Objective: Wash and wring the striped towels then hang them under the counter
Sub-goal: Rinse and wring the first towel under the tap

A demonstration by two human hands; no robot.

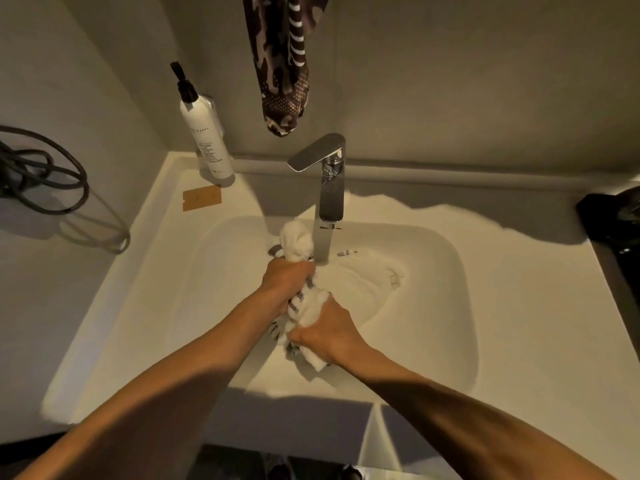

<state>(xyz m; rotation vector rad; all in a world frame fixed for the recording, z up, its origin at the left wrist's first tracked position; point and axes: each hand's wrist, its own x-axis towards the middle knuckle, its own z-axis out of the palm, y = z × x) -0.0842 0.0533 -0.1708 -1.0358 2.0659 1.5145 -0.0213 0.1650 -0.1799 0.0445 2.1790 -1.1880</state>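
A white towel with grey stripes [310,304] is bunched into a twisted roll over the white sink basin [460,306]. My left hand [285,282] grips its upper part just below the faucet spout, and one end of it sticks out above my fist. My right hand [329,332] is clenched on its lower part, closer to me. A second white towel [363,282] lies crumpled in the basin to the right of my hands, with a striped edge showing near the spout.
A chrome faucet [329,188] stands at the back of the basin. A white pump bottle [207,133] and a brown card [202,198] are at the back left. A patterned brown cloth [282,64] hangs above. Dark cables [41,174] lie at left, a black object [616,216] at right.
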